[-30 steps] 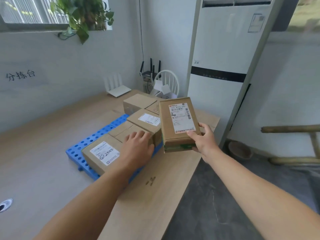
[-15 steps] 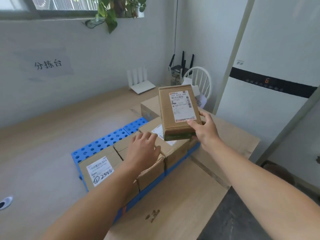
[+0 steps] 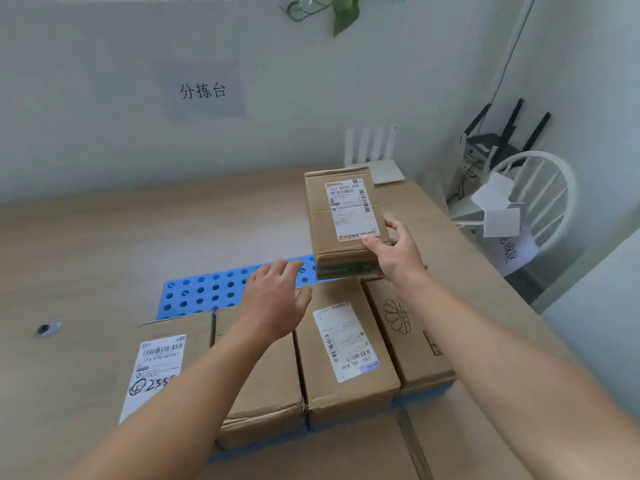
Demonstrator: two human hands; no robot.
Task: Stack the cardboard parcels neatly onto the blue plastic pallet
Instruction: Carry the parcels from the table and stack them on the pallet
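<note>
– Table (image 3: 104, 244): pale wood, set against a grey wall; paper sign (image 3: 204, 90) at upper centre. Item one: blue plastic pallet (image 3: 207, 292), centre of frame, far half bare.

– Stock on it?

– Four parcels in one row along the near edge, sides touching or nearly so. From lower left: labelled parcel (image 3: 162, 362), plain parcel (image 3: 266, 386), second labelled parcel (image 3: 346, 344), flower-printed parcel (image 3: 412, 334).

– The fifth?

– Held parcel (image 3: 343, 223): right of centre, in the air above the pallet's far right end, label up, long side running away from the camera. Right hand (image 3: 398, 254) grips its near right corner, thumb on the label, fingers curled along the side.

– Left hand?

– Left hand (image 3: 273, 303): fingers spread and loose, holding nothing, above the far end of the plain parcel. Whether it touches the cardboard, cannot tell.

– Handling note for this step?

– Judged: begin a second row.
  - Lower the parcel flat onto the bare holes behind the first row.
  - Butt its near face to that row and bring its right side in line with the flower-printed parcel.
  - A one-corner grip may let the far end dip, so the left hand should take the left side before set-down.
  - Keep the label up.
  - Leave no overhang at the pallet's far edge.
</note>
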